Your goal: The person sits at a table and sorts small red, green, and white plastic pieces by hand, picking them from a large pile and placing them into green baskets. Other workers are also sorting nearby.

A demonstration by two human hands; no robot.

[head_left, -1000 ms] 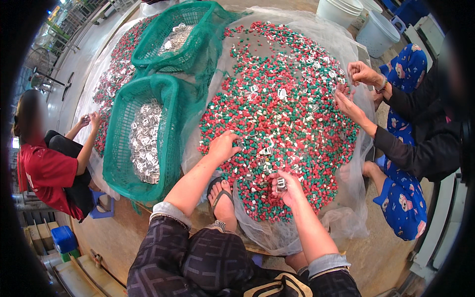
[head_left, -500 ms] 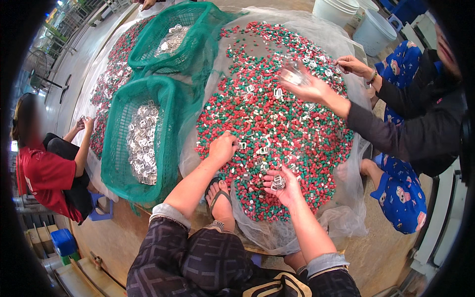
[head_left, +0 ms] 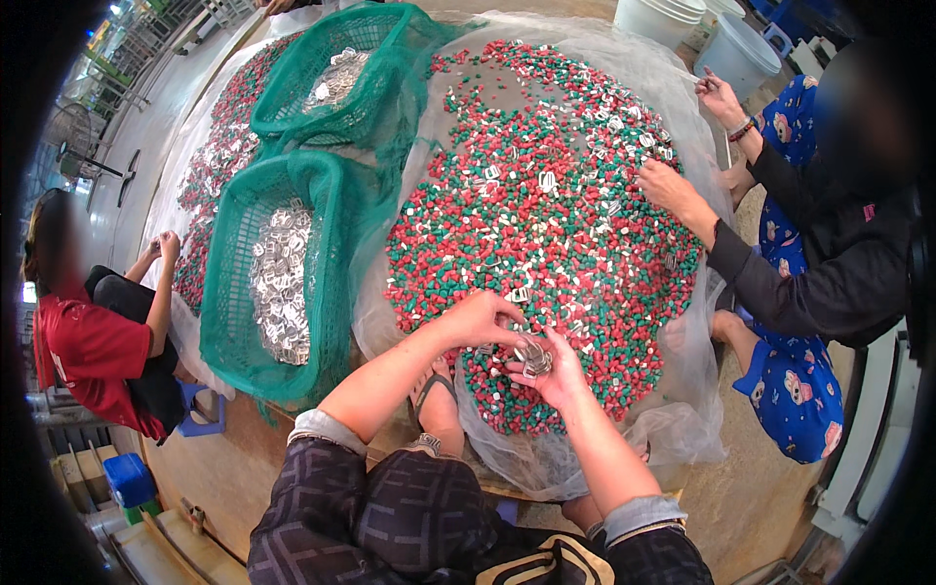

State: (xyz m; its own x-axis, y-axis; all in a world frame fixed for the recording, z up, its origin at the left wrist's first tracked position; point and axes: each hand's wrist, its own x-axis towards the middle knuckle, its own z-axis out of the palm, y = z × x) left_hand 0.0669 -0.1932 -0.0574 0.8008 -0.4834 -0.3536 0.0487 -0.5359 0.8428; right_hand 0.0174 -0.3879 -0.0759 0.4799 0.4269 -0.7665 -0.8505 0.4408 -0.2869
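My right hand (head_left: 562,378) is cupped palm up, fingers curled around a small bunch of silver metal buckles (head_left: 533,358). Thumb and fingers of my left hand (head_left: 482,320) are closed together at that bunch; the piece at their tips is mostly hidden, but looks like another buckle. Both hands are above a wide spread of small red, green and white pebble-like pieces (head_left: 546,253). More buckles lie scattered among them, one frame-shaped buckle (head_left: 520,295) just beyond my hands and another buckle (head_left: 548,181) farther away.
Left of the spread stand two green baskets lined with netting, a near basket (head_left: 336,263) and a far basket (head_left: 385,83), both holding buckles. A co-worker's hand (head_left: 675,195) reaches in from the right. Someone in red sits at left. White buckets (head_left: 738,58) stand at the back right.
My left hand has come back from the spread to my right hand, and the buckle it was at has left its spot. The co-worker's hands at right have moved apart.
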